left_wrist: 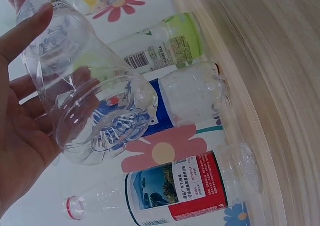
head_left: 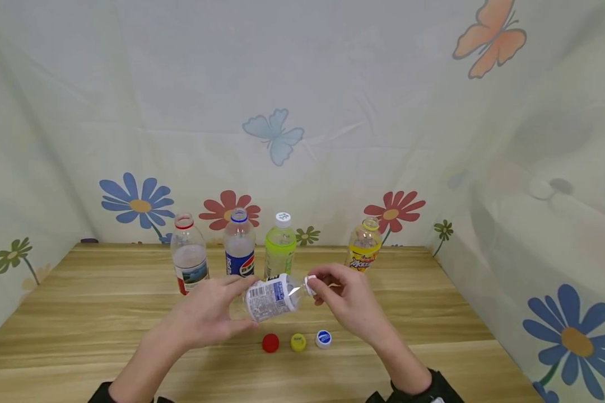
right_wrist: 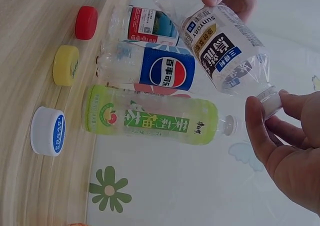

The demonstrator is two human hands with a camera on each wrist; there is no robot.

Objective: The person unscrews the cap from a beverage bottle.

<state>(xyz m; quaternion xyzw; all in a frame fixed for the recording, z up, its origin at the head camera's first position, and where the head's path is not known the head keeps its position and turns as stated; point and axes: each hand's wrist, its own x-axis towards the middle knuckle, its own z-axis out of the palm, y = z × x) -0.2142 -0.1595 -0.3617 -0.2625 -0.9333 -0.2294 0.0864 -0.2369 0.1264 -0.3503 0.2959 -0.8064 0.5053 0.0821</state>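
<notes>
My left hand (head_left: 206, 310) grips an empty clear plastic bottle (head_left: 269, 298) with a white Suntory label, fingers and thumb around its body. Held above the table, the bottle is tilted, its neck toward the right. At that neck my right hand (head_left: 350, 299) pinches a white cap (right_wrist: 270, 102) between thumb and fingers. On the table below lie a red cap (head_left: 270, 343), a yellow cap (head_left: 298, 342) and a white cap with a blue top (head_left: 324, 338), in a row.
Behind the hands stand an uncapped bottle with a red neck ring (head_left: 189, 254), an uncapped Pepsi bottle (head_left: 239, 240), a green-labelled bottle (head_left: 280, 246) wearing a white cap, and an uncapped yellow-labelled bottle (head_left: 364, 249) farther right. A flowered cloth (head_left: 333, 184) surrounds the wooden table (head_left: 413, 313).
</notes>
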